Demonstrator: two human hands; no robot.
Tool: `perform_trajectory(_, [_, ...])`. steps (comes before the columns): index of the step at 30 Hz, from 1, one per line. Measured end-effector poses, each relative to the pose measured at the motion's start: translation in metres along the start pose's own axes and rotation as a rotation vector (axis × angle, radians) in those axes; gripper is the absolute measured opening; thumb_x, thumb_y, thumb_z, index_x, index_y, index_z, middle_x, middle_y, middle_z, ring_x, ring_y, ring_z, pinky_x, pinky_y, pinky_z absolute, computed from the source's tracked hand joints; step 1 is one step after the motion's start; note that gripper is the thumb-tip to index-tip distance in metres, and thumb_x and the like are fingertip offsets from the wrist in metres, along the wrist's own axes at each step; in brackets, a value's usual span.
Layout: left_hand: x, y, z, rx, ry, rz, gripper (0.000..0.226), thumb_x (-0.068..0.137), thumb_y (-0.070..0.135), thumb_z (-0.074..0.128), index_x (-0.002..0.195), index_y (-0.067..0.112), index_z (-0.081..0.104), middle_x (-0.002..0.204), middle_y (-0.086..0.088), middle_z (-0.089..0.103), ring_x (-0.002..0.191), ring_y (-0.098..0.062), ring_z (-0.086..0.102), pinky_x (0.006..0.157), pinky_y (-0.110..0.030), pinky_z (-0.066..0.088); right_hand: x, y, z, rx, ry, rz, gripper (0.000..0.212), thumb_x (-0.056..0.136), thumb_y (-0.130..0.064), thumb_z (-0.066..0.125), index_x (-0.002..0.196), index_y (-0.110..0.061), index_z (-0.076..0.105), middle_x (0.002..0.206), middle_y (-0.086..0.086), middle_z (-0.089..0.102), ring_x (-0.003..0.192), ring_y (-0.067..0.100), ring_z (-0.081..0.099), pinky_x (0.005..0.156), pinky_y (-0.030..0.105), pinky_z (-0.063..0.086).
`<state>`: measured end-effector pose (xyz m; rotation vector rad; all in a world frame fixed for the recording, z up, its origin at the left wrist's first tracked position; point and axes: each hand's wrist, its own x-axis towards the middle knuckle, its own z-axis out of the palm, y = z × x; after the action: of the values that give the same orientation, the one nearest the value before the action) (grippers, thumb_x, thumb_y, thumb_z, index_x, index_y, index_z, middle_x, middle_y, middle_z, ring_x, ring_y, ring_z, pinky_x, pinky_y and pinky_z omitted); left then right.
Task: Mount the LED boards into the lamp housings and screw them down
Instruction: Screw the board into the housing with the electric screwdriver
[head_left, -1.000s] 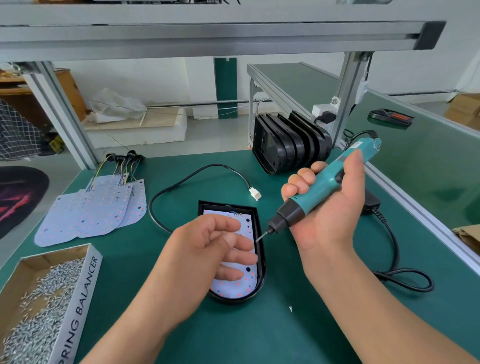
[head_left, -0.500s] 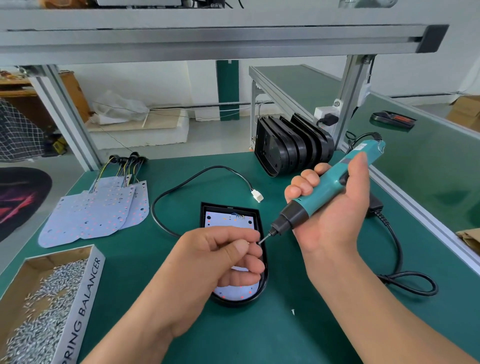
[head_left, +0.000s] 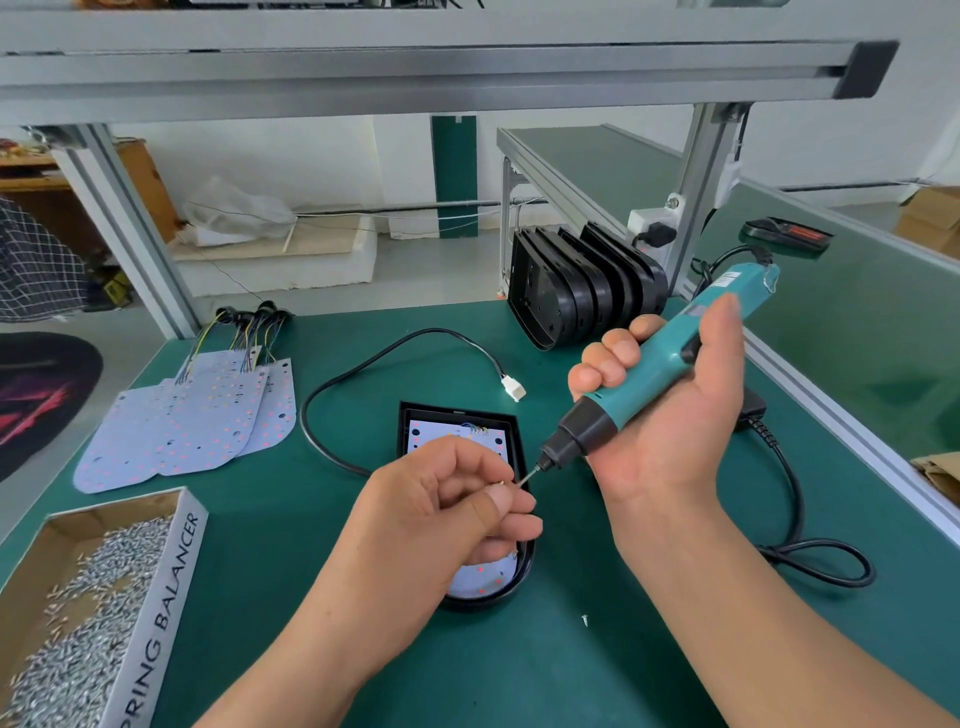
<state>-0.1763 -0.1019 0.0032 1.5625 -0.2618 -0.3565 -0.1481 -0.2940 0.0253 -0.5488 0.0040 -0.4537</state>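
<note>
A black lamp housing lies flat on the green bench with a white LED board seated inside it. Over the housing, my left hand pinches a small screw between thumb and forefinger and holds it against the driver's bit. My right hand grips a teal electric screwdriver, tilted down to the left, its tip meeting the screw. My left hand hides most of the board.
Spare LED boards with wires lie at the left. A cardboard box of screws sits at the front left. Several empty black housings stand upright at the back. A black cable and the driver's cord loop across the bench. One loose screw lies nearby.
My left hand went from resting spread on the board to curled, pinching a screw and raising it to the bit. The screwdriver stayed nearly still.
</note>
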Motion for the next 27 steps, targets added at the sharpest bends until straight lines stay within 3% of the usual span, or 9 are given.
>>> perform_trajectory(5, [-0.0010, -0.0023, 0.0025, 0.054, -0.030, -0.012, 0.037, 0.107, 0.007, 0.058, 0.084, 0.033, 0.070, 0.102, 0.000, 0.083, 0.100, -0.018, 0.081, 0.078, -0.028, 0.065, -0.0013, 0.0006, 0.0005, 0.003, -0.018, 0.002, 0.049, 0.101, -0.062, 0.055, 0.086, -0.015, 0.055, 0.071, 0.001, 0.045, 0.058, 0.017, 0.043, 0.056, 0.030, 0.045])
perform_trajectory(7, [-0.0009, -0.0033, 0.0026, 0.076, -0.030, 0.004, 0.026, 0.103, 0.018, 0.066, 0.083, 0.033, 0.070, 0.100, 0.002, 0.083, 0.098, -0.017, 0.081, 0.076, -0.031, 0.066, -0.0014, 0.0008, 0.0010, -0.002, -0.022, 0.002, 0.049, 0.101, -0.062, 0.055, 0.085, -0.015, 0.055, 0.071, 0.001, 0.045, 0.058, 0.017, 0.043, 0.056, 0.030, 0.045])
perform_trajectory(9, [-0.0012, -0.0029, 0.0005, 0.150, -0.006, 0.047, 0.005, 0.089, 0.035, 0.073, 0.086, 0.031, 0.074, 0.089, 0.008, 0.080, 0.082, -0.018, 0.080, 0.072, -0.028, 0.065, -0.0013, 0.0008, 0.0012, 0.000, -0.026, 0.001, 0.049, 0.101, -0.061, 0.055, 0.085, -0.015, 0.054, 0.070, 0.001, 0.045, 0.058, 0.017, 0.043, 0.056, 0.030, 0.045])
perform_trajectory(11, [-0.0014, -0.0026, -0.0030, 0.238, 0.046, 0.095, 0.016, 0.081, 0.043, 0.075, 0.091, 0.030, 0.077, 0.080, 0.008, 0.073, 0.057, -0.017, 0.070, 0.060, -0.022, 0.055, -0.0009, 0.0009, 0.0010, 0.005, -0.029, 0.002, 0.048, 0.101, -0.061, 0.055, 0.085, -0.015, 0.054, 0.070, 0.001, 0.045, 0.058, 0.017, 0.043, 0.056, 0.030, 0.045])
perform_trajectory(13, [-0.0004, -0.0022, -0.0059, 0.219, 0.075, 0.106, 0.018, 0.079, 0.043, 0.077, 0.091, 0.029, 0.080, 0.078, 0.003, 0.071, 0.050, -0.015, 0.059, 0.055, -0.020, 0.049, -0.0008, 0.0009, 0.0010, 0.003, -0.031, 0.004, 0.048, 0.100, -0.061, 0.056, 0.085, -0.016, 0.054, 0.070, 0.000, 0.045, 0.058, 0.017, 0.043, 0.056, 0.029, 0.045])
perform_trajectory(17, [0.0009, -0.0029, -0.0061, 0.132, 0.061, 0.078, 0.015, 0.078, 0.035, 0.080, 0.090, 0.027, 0.083, 0.082, -0.001, 0.076, 0.061, -0.014, 0.066, 0.062, -0.024, 0.056, -0.0008, 0.0008, 0.0004, 0.007, -0.034, 0.002, 0.049, 0.100, -0.062, 0.056, 0.085, -0.016, 0.055, 0.070, 0.000, 0.045, 0.058, 0.017, 0.043, 0.056, 0.029, 0.045])
perform_trajectory(21, [0.0006, -0.0008, -0.0045, -0.042, 0.048, 0.025, 0.007, 0.080, 0.017, 0.085, 0.086, 0.021, 0.085, 0.087, -0.010, 0.081, 0.081, -0.023, 0.080, 0.071, -0.026, 0.063, -0.0014, -0.0003, 0.0010, 0.006, -0.031, 0.000, 0.050, 0.100, -0.063, 0.056, 0.085, -0.015, 0.056, 0.070, 0.001, 0.046, 0.058, 0.017, 0.043, 0.056, 0.030, 0.045])
perform_trajectory(24, [-0.0005, 0.0002, -0.0029, -0.087, 0.035, -0.029, 0.017, 0.091, 0.004, 0.081, 0.086, 0.021, 0.084, 0.095, -0.013, 0.082, 0.088, -0.027, 0.082, 0.070, -0.025, 0.063, -0.0015, -0.0017, 0.0023, 0.008, -0.029, -0.011, 0.050, 0.099, -0.062, 0.056, 0.085, -0.015, 0.056, 0.071, 0.001, 0.045, 0.059, 0.017, 0.043, 0.056, 0.030, 0.045])
perform_trajectory(27, [-0.0018, 0.0017, 0.0016, -0.116, 0.046, -0.068, 0.021, 0.096, 0.005, 0.074, 0.087, 0.021, 0.082, 0.096, -0.014, 0.082, 0.089, -0.029, 0.082, 0.067, -0.025, 0.063, -0.0025, -0.0022, 0.0030, 0.013, -0.033, -0.014, 0.050, 0.099, -0.063, 0.056, 0.086, -0.015, 0.055, 0.071, 0.001, 0.045, 0.059, 0.017, 0.042, 0.056, 0.029, 0.044])
